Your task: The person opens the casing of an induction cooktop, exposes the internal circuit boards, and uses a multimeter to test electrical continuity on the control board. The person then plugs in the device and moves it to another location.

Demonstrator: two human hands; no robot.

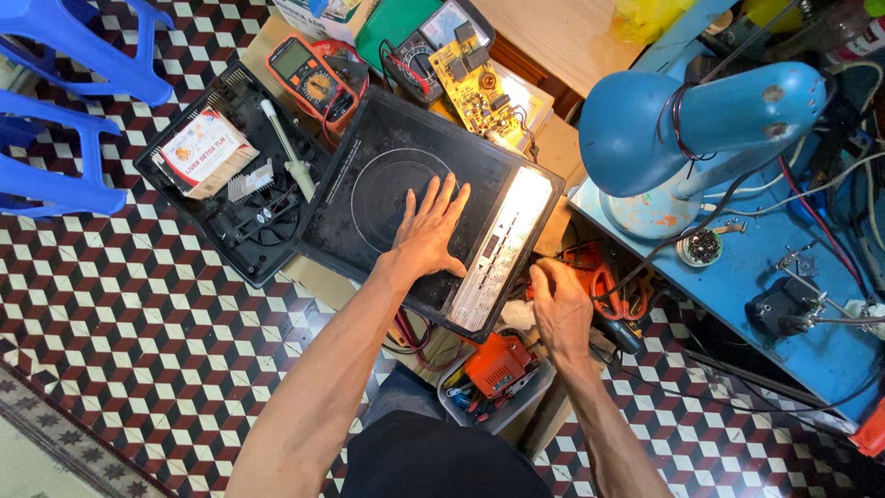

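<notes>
Small box: a white and orange carton (205, 149) with a round mark on its flap lies at 9 o'clock from the cooktop, inside the open black base (230, 175).
Cooktop: the black glass induction cooktop (387, 198) sits tilted in the middle, its corners pointing up and down. It has a thin ring drawn on it and a pale strip of buttons (502, 249) along its 4 o'clock edge.
Your left hand: your left hand (430, 231) lies flat on the glass, fingers spread wide, holding nothing.
Your right hand: your right hand (560, 304) is at 4 o'clock from the cooktop, just past the button strip. Its fingers are curled; you cannot tell what they pinch.
Meter: an orange meter (312, 81) lies at 11 o'clock from the cooktop.
Circuit board: a yellow board (475, 90) lies at 1 o'clock.
Lamp: a blue lamp (701, 124) leans over the blue counter (811, 341) at 3 o'clock.
Bin: a grey bin (502, 383) with an orange tool sits at 5 o'clock.
</notes>
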